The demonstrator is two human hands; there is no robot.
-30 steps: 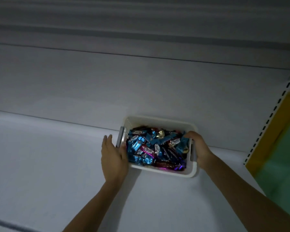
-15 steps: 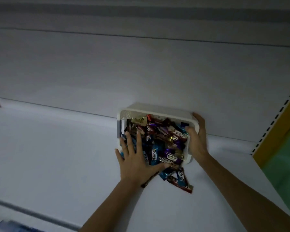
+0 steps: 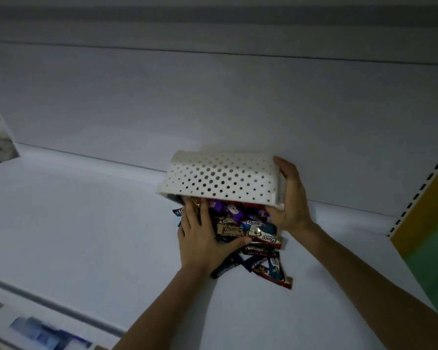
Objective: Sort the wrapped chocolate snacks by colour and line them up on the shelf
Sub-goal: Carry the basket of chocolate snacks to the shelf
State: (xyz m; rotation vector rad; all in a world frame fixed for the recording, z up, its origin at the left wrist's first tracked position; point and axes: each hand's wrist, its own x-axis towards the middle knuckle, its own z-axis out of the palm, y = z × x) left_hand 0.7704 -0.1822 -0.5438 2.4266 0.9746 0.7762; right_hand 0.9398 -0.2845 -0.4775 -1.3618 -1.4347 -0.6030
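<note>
White perforated plastic fills the middle of the view: a basket [image 3: 223,178] tipped up at the back of the shelf [image 3: 86,223]. Its base faces up and toward you, its mouth faces down, and its long axis runs left to right. Wrapped snacks [image 3: 240,228] in blue, purple, brown and red spill from the mouth in one mixed heap on the shelf, the nearest bars fanned toward you.

Your right hand [image 3: 292,200] grips the basket's right end, thumb under the rim and fingers up the end wall. Your left hand [image 3: 200,236] is nearer the heap. It lies flat on top, fingers spread and straight, tips just under the basket's rim, grasping nothing. Sorting looks not yet begun.
</note>
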